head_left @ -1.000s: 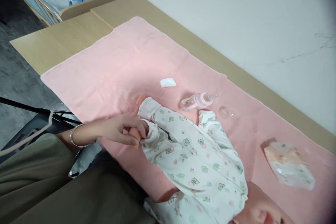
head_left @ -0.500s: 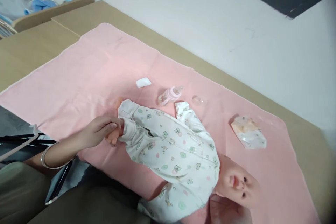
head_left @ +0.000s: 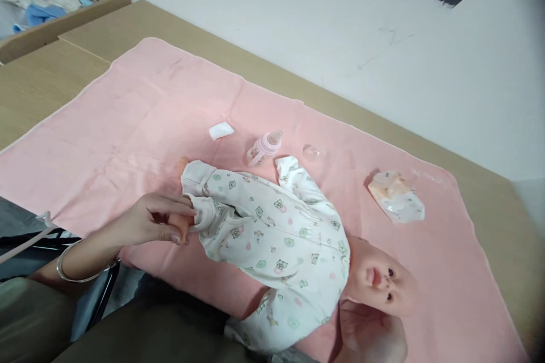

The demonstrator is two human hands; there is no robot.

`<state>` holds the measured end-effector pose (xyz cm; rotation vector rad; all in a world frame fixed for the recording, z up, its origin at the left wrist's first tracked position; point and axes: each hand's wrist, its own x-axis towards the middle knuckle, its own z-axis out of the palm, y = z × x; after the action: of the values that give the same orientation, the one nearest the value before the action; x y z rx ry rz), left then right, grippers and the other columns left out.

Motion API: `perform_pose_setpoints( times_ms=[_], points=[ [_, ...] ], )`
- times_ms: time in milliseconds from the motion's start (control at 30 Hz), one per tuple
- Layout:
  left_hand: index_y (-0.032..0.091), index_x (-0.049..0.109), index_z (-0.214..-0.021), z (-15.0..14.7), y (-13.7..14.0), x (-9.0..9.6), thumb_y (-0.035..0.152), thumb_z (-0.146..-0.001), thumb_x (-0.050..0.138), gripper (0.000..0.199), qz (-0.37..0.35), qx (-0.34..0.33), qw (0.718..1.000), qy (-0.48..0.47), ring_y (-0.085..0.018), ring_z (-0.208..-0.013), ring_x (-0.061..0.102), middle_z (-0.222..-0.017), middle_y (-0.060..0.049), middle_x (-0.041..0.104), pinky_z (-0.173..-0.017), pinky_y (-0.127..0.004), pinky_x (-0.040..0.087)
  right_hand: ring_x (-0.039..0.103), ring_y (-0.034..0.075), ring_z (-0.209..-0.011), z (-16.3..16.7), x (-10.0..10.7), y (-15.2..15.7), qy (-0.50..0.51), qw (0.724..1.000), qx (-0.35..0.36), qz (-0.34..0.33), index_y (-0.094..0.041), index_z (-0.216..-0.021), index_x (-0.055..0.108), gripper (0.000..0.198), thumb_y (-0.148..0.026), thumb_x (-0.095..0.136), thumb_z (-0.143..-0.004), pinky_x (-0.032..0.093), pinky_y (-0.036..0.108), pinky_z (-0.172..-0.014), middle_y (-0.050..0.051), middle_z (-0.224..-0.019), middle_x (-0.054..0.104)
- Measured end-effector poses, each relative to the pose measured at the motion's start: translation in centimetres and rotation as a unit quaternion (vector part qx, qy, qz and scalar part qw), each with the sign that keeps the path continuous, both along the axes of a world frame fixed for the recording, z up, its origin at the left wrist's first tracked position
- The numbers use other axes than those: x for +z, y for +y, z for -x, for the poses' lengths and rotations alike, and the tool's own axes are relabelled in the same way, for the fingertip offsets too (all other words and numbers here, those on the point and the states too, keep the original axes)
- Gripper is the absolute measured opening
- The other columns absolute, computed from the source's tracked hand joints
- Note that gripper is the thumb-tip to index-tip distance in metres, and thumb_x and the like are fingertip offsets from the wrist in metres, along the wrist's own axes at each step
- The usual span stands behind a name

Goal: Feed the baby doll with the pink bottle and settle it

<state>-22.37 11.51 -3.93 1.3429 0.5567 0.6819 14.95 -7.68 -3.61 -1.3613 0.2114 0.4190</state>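
A baby doll (head_left: pixel 276 238) in a white patterned romper lies on its back across a pink mat (head_left: pixel 140 108), its head to the right. My left hand (head_left: pixel 147 221), with a bangle on the wrist, holds the doll's nearer foot (head_left: pixel 182 224) between thumb and fingers. The doll's other foot (head_left: pixel 182 165) sticks out of its cuff, untouched. My right hand (head_left: pixel 372 332) is palm up under the doll's head (head_left: pixel 385 279), cradling it; its fingers are hidden beneath the head.
Beyond the doll lie a folded white pad (head_left: pixel 221 130), a pink baby bottle (head_left: pixel 264 147), a clear cap (head_left: pixel 311 151) and a packaged diaper (head_left: pixel 395 197). A white wall (head_left: pixel 298 22) runs behind the wooden table (head_left: pixel 179 25). A crib with cloths (head_left: pixel 42 11) stands far left.
My left hand has changed its hold on the doll's foot: the thumb now sits lower, with the fingers across the top. The whole view has shifted slightly; the doll lies much the same.
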Motion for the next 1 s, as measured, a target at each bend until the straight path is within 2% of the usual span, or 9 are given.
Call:
perform_pose_setpoints(
  times_ms=[100, 200, 333, 467, 533, 633, 733, 867, 1000],
  points=[
    [0.02, 0.079, -0.104, -0.2, 0.0, 0.1, 0.03, -0.08, 0.082, 0.027, 0.054, -0.015, 0.998, -0.004, -0.017, -0.062, 0.072, -0.079, -0.005, 0.077, -0.057, -0.026, 0.062, 0.06, 0.013, -0.127, -0.7, -0.8, -0.6, -0.045, 0.998, 0.037, -0.02, -0.022, -0.115, 0.075, 0.037, -0.02, 0.051, -0.086, 0.059, 0.018, -0.08, 0.003, -0.137, 0.064],
    [0.018, 0.078, -0.103, -0.3, 0.1, 0.2, 0.033, -0.087, 0.075, 0.023, 0.089, -0.032, 0.995, -0.008, -0.017, -0.055, 0.071, -0.074, -0.005, 0.076, -0.049, -0.025, 0.06, 0.062, 0.013, -0.125, -1.0, -1.1, -0.8, -0.024, 0.999, 0.023, -0.015, -0.023, -0.119, 0.072, 0.038, -0.023, 0.052, -0.087, 0.061, 0.016, -0.081, 0.001, -0.135, 0.065],
    [0.016, 0.079, -0.098, -0.3, 0.3, 0.1, 0.033, -0.09, 0.071, 0.021, 0.051, -0.028, 0.998, 0.008, -0.018, -0.057, 0.072, -0.078, -0.008, 0.077, -0.048, -0.025, 0.06, 0.062, 0.012, -0.125, -1.0, -1.0, -0.8, -0.025, 0.999, 0.035, -0.009, -0.022, -0.128, 0.067, 0.042, -0.022, 0.049, -0.09, 0.062, 0.015, -0.082, 0.0, -0.137, 0.064],
    [0.019, 0.08, -0.099, -0.1, 0.4, 0.0, 0.031, -0.091, 0.07, 0.018, 0.022, -0.014, 1.0, 0.009, -0.015, -0.051, 0.069, -0.078, -0.006, 0.077, -0.046, -0.023, 0.059, 0.064, 0.011, -0.122, -0.9, -1.1, -0.7, -0.031, 0.999, 0.027, -0.016, -0.021, -0.129, 0.066, 0.042, -0.024, 0.051, -0.09, 0.061, 0.015, -0.082, -0.001, -0.138, 0.063],
    [0.02, 0.08, -0.099, -0.1, 0.4, 0.0, 0.029, -0.09, 0.069, 0.016, 0.013, -0.011, 1.0, 0.016, -0.015, -0.05, 0.069, -0.079, -0.005, 0.077, -0.045, -0.022, 0.058, 0.063, 0.01, -0.122, -0.9, -1.1, -0.6, -0.031, 0.999, 0.034, -0.02, -0.022, -0.129, 0.066, 0.042, -0.024, 0.052, -0.09, 0.059, 0.017, -0.092, -0.001, -0.137, 0.064],
    [0.02, 0.081, -0.096, 0.0, 0.5, 0.0, 0.028, -0.089, 0.07, 0.016, -0.009, 0.005, 0.999, 0.038, -0.016, -0.053, 0.071, -0.084, -0.007, 0.078, -0.045, -0.021, 0.058, 0.062, 0.011, -0.124, -0.8, -1.0, -0.5, -0.033, 0.999, 0.033, -0.02, -0.022, -0.126, 0.068, 0.04, -0.023, 0.051, -0.09, 0.041, 0.03, -0.12, -0.002, -0.137, 0.064],
    [0.02, 0.082, -0.091, 0.0, 0.5, 0.0, 0.027, -0.087, 0.071, 0.014, -0.035, 0.031, 0.997, 0.06, -0.018, -0.059, 0.073, -0.083, -0.007, 0.079, -0.048, -0.022, 0.059, 0.061, 0.013, -0.127, -0.7, -0.9, -0.5, -0.027, 0.999, 0.025, -0.021, -0.021, -0.123, 0.07, 0.038, -0.023, 0.053, -0.089, 0.026, 0.038, -0.129, -0.002, -0.136, 0.065],
    [0.02, 0.082, -0.086, 0.0, 0.5, 0.0, 0.025, -0.086, 0.07, 0.013, -0.05, 0.044, 0.994, 0.081, -0.019, -0.063, 0.074, -0.081, -0.006, 0.079, -0.051, -0.023, 0.06, 0.061, 0.013, -0.127, -0.7, -0.9, -0.6, -0.026, 0.999, 0.025, -0.005, -0.02, -0.13, 0.066, 0.042, -0.024, 0.049, -0.091, 0.03, 0.036, -0.126, 0.001, -0.138, 0.063],
    [0.02, 0.082, -0.085, 0.0, 0.5, 0.0, 0.025, -0.086, 0.07, 0.013, -0.045, 0.049, 0.994, 0.092, -0.017, -0.058, 0.072, -0.079, -0.005, 0.079, -0.05, -0.023, 0.06, 0.063, 0.011, -0.124, -1.1, -1.4, -1.0, -0.029, 0.999, 0.034, -0.003, -0.019, -0.135, 0.062, 0.049, -0.023, 0.05, -0.087, 0.052, 0.021, -0.104, 0.003, -0.142, 0.06]
  ],
)
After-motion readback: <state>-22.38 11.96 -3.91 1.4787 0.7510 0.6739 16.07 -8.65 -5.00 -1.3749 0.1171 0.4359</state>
